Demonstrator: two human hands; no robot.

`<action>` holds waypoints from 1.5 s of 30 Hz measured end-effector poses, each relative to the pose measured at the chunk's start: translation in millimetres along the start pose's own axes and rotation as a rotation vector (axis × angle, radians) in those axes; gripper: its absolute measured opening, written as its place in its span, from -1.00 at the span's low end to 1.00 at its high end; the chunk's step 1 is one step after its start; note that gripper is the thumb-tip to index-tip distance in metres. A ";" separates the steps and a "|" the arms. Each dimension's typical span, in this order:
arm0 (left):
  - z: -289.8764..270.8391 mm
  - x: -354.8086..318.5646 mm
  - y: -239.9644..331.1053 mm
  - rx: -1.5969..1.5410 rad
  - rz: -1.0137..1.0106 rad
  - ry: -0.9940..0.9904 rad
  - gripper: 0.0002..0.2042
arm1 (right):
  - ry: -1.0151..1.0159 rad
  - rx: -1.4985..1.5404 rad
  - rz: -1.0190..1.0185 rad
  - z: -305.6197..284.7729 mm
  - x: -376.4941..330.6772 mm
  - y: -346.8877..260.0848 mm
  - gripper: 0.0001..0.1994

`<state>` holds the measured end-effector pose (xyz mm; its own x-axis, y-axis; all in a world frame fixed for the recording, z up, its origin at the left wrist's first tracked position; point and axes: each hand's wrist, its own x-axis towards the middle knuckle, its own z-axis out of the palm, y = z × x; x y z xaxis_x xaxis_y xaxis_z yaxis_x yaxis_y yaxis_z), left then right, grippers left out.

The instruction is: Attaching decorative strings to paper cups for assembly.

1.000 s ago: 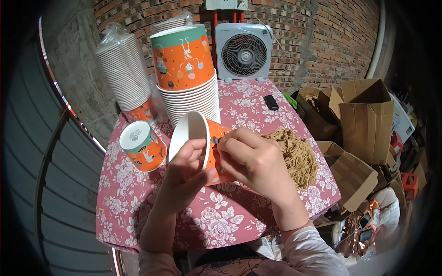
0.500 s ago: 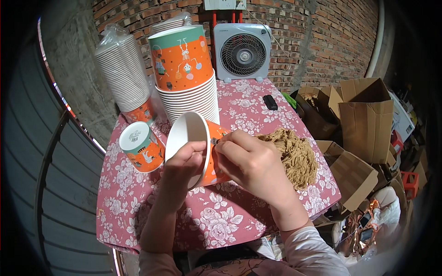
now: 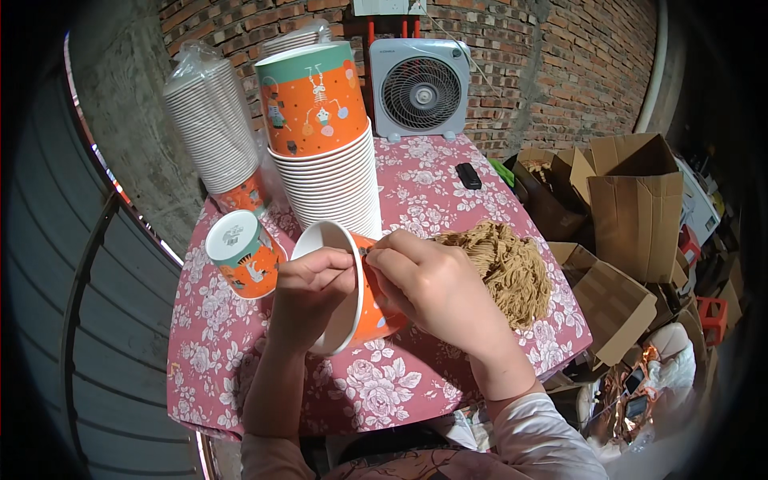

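Note:
An orange printed paper bucket (image 3: 374, 320) lies tilted on its side in front of me, its white-rimmed mouth facing left. My left hand (image 3: 312, 296) reaches into that mouth, its fingers curled closed near the rim against the wall. Outside the wall, the bent fingers of my right hand (image 3: 436, 280) are pinched together against the orange side. Whatever lies between those right fingertips is too small and covered to make out. Just beyond my right hand is a heap of tan cords (image 3: 512, 276). Left of the bucket, a smaller orange paper tub (image 3: 248, 260) stands upside down.
A tall stack of nested paper buckets (image 3: 328, 184) rises behind my hands, with plastic-wrapped stacks (image 3: 210, 120) at the back left. A grey box fan (image 3: 420, 92) and a black object (image 3: 469, 176) sit on the floral-covered table (image 3: 384, 392). Cardboard boxes (image 3: 632, 216) stand at the right.
The held bucket's mouth has dropped lower and tilted, and my left fingers have shifted along its rim. My right hand has moved slightly left, still pinching at the wall.

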<state>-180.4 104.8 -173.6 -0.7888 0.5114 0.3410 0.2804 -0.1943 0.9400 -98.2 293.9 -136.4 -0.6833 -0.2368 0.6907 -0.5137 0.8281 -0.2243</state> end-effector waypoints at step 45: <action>-23.8 12.7 -2.0 -0.193 -0.208 -0.530 -0.51 | -0.122 0.931 0.233 10.5 8.0 14.5 -0.95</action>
<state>-204.0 91.8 -171.4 -0.4226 0.8929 0.1551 0.0056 -0.1686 0.9857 -116.6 298.7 -141.3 -0.8421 -0.2122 0.4958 -0.5282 0.1391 -0.8376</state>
